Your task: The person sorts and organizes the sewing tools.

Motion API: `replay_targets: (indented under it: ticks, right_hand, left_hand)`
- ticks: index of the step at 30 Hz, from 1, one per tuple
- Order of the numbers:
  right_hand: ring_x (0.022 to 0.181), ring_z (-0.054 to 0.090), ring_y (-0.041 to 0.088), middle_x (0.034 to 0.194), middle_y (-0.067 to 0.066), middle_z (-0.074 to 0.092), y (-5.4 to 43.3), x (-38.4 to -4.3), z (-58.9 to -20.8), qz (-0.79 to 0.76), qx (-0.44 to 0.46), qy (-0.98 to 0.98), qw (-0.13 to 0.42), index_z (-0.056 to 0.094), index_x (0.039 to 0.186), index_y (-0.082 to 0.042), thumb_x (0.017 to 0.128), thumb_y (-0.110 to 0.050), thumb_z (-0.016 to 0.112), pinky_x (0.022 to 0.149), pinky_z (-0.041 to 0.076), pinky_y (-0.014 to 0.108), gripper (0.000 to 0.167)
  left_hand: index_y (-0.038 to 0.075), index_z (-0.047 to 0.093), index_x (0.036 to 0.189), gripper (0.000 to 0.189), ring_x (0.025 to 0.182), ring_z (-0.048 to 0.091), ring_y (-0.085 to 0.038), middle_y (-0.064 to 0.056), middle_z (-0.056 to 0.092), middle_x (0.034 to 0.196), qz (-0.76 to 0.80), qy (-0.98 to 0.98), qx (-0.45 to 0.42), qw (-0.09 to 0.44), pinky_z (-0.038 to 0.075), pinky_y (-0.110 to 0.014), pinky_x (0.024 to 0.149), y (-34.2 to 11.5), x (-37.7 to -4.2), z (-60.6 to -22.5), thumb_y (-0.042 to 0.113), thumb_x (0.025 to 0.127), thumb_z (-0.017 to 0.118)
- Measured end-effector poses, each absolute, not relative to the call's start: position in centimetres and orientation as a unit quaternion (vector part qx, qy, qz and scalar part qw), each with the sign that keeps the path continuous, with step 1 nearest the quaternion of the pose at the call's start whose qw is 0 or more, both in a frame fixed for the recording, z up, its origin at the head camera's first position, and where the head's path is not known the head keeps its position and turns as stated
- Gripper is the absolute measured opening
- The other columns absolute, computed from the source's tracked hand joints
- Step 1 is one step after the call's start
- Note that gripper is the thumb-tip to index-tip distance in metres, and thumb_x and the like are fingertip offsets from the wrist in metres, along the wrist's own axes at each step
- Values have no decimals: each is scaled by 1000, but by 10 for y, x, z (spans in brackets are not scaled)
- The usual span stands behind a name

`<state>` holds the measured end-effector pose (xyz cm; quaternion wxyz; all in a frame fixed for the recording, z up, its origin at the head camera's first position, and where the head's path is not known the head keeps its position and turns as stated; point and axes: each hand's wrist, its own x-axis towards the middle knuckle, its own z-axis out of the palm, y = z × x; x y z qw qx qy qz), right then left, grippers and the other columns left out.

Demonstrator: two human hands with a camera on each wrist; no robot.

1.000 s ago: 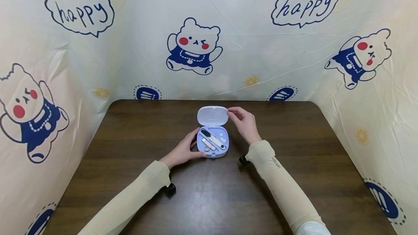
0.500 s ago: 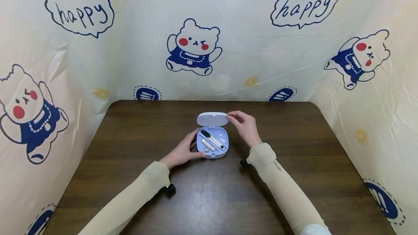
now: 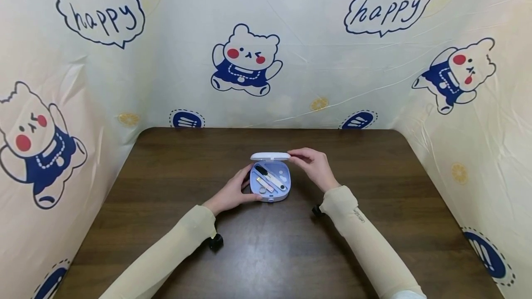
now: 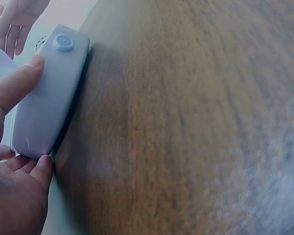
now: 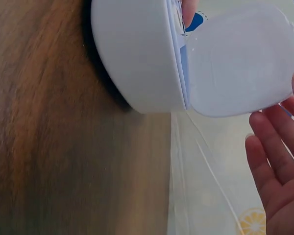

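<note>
A pale blue storage case [image 3: 270, 199] stands on the table with its hinged lid [image 3: 270, 156] raised and tilted forward over the back. My left hand [image 3: 233, 192] grips its left side; in the left wrist view the thumb lies on the front wall [image 4: 49, 103], near a round button [image 4: 63, 42]. My right hand [image 3: 314, 166] pinches the lid's right edge between thumb and fingers; the right wrist view shows the lid's inner face [image 5: 240, 63]. Inside the case lie a slim black-and-white tool [image 3: 270, 177], a small pinkish stick [image 3: 265, 184], a ring [image 3: 262, 190] and small white pieces [image 3: 283, 177].
The dark wooden table [image 3: 187, 160] extends around the case on all sides. Behind it and at both sides hangs a printed cloth [image 3: 307, 73] with bears. A small black device [image 3: 215, 242] sits at my left wrist, another [image 3: 317, 210] at my right.
My right hand has brought the lid forward and down from nearly upright, so it now shows almost edge-on in the head view. My left hand and the case have stayed in place.
</note>
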<state>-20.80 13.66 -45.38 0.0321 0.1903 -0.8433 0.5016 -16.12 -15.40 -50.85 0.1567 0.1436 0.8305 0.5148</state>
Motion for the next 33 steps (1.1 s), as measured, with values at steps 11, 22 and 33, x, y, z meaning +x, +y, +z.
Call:
replay_targets:
  ticks: [11,22,33]
  right_hand:
    - [107,70,17,114,-3,76,144,-202,-456,463,271,-843,41,81,117,-16,91,-8,81,94,60,41,27]
    - [111,68,14,118,-4,73,151,-197,-460,432,341,-834,33,78,118,-16,91,-12,81,98,59,38,28]
    - [112,67,17,120,0,71,153,-191,-465,396,383,-834,41,77,117,-13,89,-13,83,99,57,39,28]
  left_hand:
    - [6,15,167,111,153,32,-33,-19,18,170,518,829,146,155,38,-42,119,-154,-161,-508,25,86,89]
    - [11,18,167,111,156,27,-29,-15,22,170,529,821,157,146,36,-40,121,-155,-163,-511,25,84,91]
    - [6,17,166,112,155,28,-31,-18,21,170,543,812,152,153,36,-43,121,-155,-164,-509,21,83,91]
